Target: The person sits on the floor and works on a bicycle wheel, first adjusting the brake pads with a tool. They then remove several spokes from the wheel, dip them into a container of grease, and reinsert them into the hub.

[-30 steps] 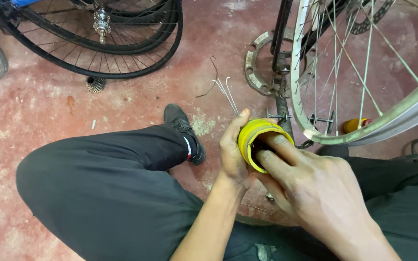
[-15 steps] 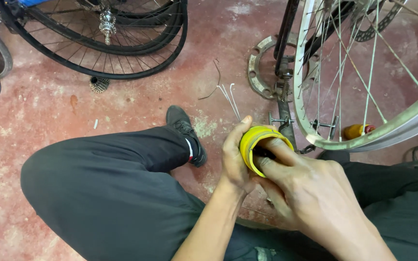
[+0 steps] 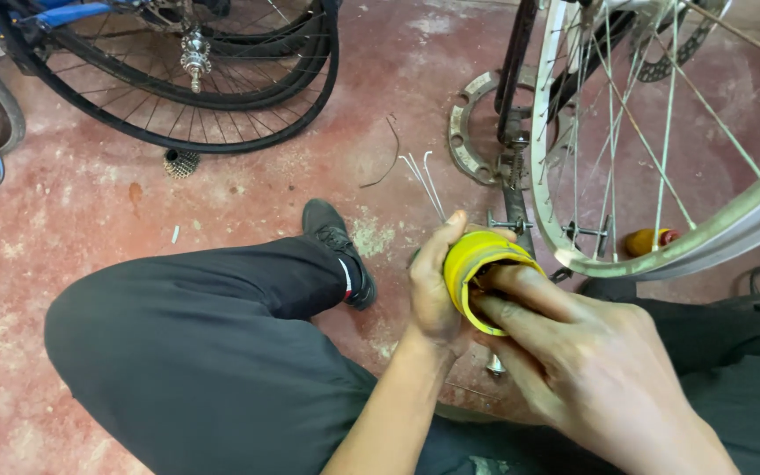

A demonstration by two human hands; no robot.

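The left hand [image 3: 433,281] is wrapped around a yellow container [image 3: 477,264], thumb up along its left side, holding it tilted with its open mouth facing the right hand. The right hand [image 3: 591,369] has its fingers [image 3: 521,295] bent into the mouth of the container; the fingertips are hidden inside, so whether they grip anything cannot be told. The container sits above the person's lap, just in front of the rim of a spoked bicycle wheel [image 3: 661,158] that stands upright at the right.

The person sits on a worn red concrete floor [image 3: 248,185], legs in black trousers [image 3: 204,352], one black shoe [image 3: 336,246] flat on the floor near the left hand. A few loose spokes [image 3: 428,180] lie on the floor just beyond the container. A round metal ring plate [image 3: 472,141] lies flat behind the wheel's support. A small yellow-and-red object [image 3: 648,239] lies on the floor, seen through the spokes. At the upper left stands another wheel with a black tyre [image 3: 222,97], a blue bicycle frame [image 3: 54,13] above it, and a small cog cluster [image 3: 179,163] lies on the floor below that tyre.
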